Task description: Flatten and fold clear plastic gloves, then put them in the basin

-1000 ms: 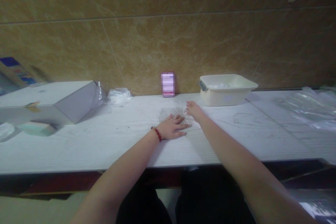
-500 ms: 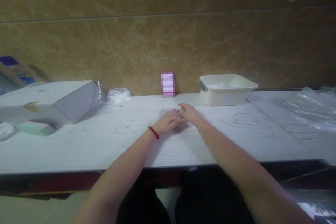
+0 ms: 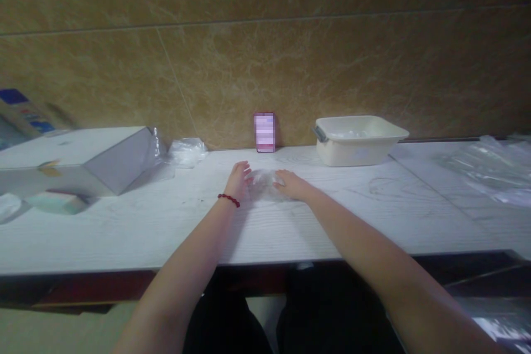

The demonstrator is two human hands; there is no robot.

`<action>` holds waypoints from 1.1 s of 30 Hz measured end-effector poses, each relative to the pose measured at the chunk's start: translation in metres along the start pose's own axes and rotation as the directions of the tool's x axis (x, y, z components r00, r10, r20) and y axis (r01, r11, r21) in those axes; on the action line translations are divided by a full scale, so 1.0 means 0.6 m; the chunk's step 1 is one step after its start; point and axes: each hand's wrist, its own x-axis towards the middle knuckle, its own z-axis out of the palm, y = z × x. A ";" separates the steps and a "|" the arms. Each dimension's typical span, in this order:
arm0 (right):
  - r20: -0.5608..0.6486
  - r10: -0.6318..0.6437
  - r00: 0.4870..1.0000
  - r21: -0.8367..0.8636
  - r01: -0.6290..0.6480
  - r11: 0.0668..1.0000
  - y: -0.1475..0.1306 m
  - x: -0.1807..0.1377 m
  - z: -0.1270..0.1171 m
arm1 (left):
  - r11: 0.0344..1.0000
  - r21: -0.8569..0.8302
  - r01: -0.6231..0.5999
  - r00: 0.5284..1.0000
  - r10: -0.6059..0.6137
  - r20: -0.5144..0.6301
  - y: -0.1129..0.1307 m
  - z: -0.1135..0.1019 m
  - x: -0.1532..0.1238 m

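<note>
A small clear plastic bag (image 3: 263,183) lies flat on the white table (image 3: 290,227), a little in front of the wall. My left hand (image 3: 238,177), with a red bead bracelet at the wrist, rests at the bag's left edge with its fingers stretched forward. My right hand (image 3: 291,184) lies flat on the bag's right side, fingers pointing left. Neither hand is lifting the bag. What the bag holds, if anything, is too faint to make out.
A grey-white box (image 3: 83,157) lies at the left with crumpled plastic (image 3: 187,150) behind it. A pink card (image 3: 264,131) leans on the tiled wall. A cream tub (image 3: 359,139) stands at the back right, and clear plastic sheets (image 3: 489,168) lie far right.
My left hand has slid off the top of the bag to its left edge. My right hand has moved left and down from the bag's far corner onto its right side.
</note>
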 end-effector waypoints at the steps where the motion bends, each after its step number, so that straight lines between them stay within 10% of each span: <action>1: 0.009 -0.009 1.000 0.002 0.009 1.000 -0.001 -0.002 0.000 | 1.000 -0.022 0.007 1.000 -0.006 0.014 0.000 0.002 0.000; 33: 0.274 -0.127 0.953 -0.087 0.156 0.984 -0.006 -0.014 -0.013 | 0.993 -0.102 -0.052 0.995 0.060 0.081 -0.027 0.012 0.024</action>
